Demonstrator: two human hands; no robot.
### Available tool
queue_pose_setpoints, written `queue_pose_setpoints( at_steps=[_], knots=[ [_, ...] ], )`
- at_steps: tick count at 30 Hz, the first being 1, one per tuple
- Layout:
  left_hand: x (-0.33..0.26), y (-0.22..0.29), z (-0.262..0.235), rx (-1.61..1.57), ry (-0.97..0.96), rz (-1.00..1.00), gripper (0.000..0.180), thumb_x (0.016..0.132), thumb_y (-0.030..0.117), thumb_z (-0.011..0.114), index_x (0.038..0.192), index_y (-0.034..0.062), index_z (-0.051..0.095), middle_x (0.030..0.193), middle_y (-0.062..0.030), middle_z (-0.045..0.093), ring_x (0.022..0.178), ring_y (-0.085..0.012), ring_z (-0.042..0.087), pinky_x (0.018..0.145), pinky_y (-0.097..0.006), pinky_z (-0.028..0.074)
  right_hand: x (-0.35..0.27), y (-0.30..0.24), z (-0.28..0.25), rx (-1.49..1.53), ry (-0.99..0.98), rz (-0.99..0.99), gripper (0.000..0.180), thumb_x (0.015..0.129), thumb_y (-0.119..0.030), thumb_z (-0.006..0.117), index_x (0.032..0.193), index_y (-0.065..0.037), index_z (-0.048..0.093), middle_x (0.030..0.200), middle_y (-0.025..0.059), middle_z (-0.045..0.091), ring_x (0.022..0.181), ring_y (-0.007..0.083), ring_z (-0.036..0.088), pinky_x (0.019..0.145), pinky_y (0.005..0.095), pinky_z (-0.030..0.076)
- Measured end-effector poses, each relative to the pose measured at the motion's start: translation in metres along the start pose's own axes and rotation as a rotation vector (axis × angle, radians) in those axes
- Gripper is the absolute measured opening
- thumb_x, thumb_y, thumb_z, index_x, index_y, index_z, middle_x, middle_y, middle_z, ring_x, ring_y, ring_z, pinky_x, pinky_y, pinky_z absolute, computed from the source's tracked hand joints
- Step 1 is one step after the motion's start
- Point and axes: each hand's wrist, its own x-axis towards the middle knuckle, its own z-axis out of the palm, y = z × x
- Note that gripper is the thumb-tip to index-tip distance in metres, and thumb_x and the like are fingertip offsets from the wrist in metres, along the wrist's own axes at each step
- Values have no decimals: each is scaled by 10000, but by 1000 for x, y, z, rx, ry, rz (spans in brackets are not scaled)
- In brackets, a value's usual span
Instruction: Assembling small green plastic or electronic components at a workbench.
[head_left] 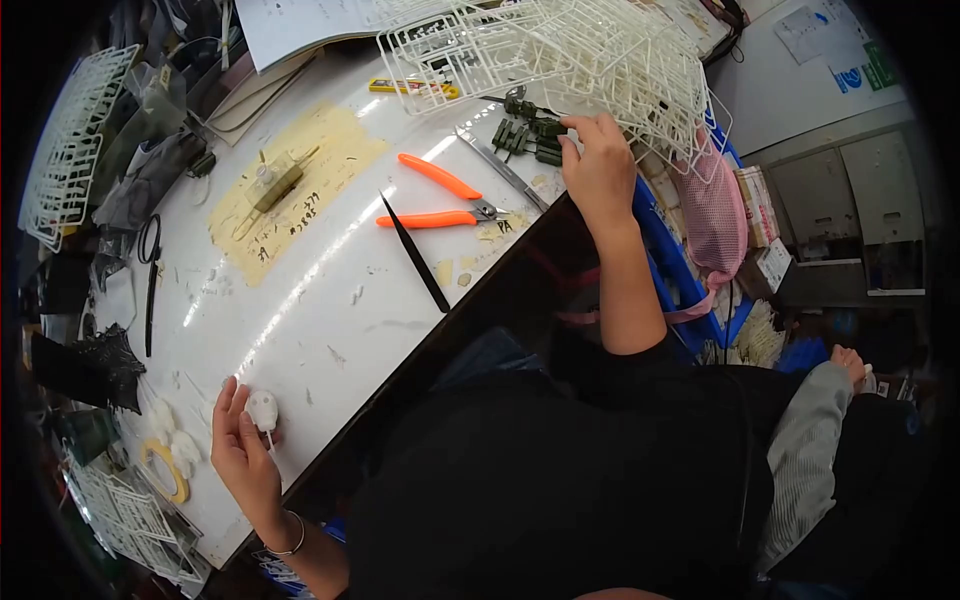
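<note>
At the lower left, my left hand (245,455) is closed around a small white oval piece (262,409) with a thin stem pointing down. A fingertip shows on the stem's far side. My right hand (603,175) reaches to a cluster of dark green moulded plastic parts (515,137) at the upper right. Its thumb and forefinger are bent and a little apart, right beside these parts. Whether they touch a part is hard to see. White sprue frames (590,60) are heaped just beyond that hand.
Orange-handled side cutters (440,195), black tweezers (413,250), a metal file-like tool (500,168) and a yellow cutter knife (413,88) lie on the white table. A jar stands on masking tape (300,190). A tape roll (163,470) and scissors (151,285) are leftward; a blue crate (670,265) is rightward.
</note>
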Motion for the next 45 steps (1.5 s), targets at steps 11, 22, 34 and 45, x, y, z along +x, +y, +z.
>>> queue_pose_setpoints(
  at_steps=[11,22,34,45],
  knots=[
    [-16,39,5,311,387,136,354,872,-3,574,1224,12,599,1111,-119,671,704,-155,620,569,-203,473,-3,-10,-12,500,70,-319,245,729,44,639,960,-38,638,903,56,580,722,193,540,682,281,469],
    [-3,21,-30,-248,-89,443,567,677,-4,793,1209,31,598,1149,-113,619,849,-170,612,668,-243,547,-119,-255,-21,1566,-437,-363,296,709,114,633,980,-2,615,979,115,593,745,166,538,681,249,461],
    [-39,-41,-92,-245,-206,423,537,755,-103,634,1266,43,558,1059,-100,662,912,-167,629,808,-247,520,-197,-327,-45,1430,-503,-356,312,695,64,703,988,-22,640,1030,106,566,834,190,551,716,264,475],
    [-56,-64,-80,-544,-158,198,575,767,-154,569,1304,20,458,1061,-123,657,933,-182,641,841,-272,531,-197,-324,-36,1346,-664,-492,400,680,47,704,1070,-32,668,1064,128,557,940,224,544,816,315,465]
  ],
)
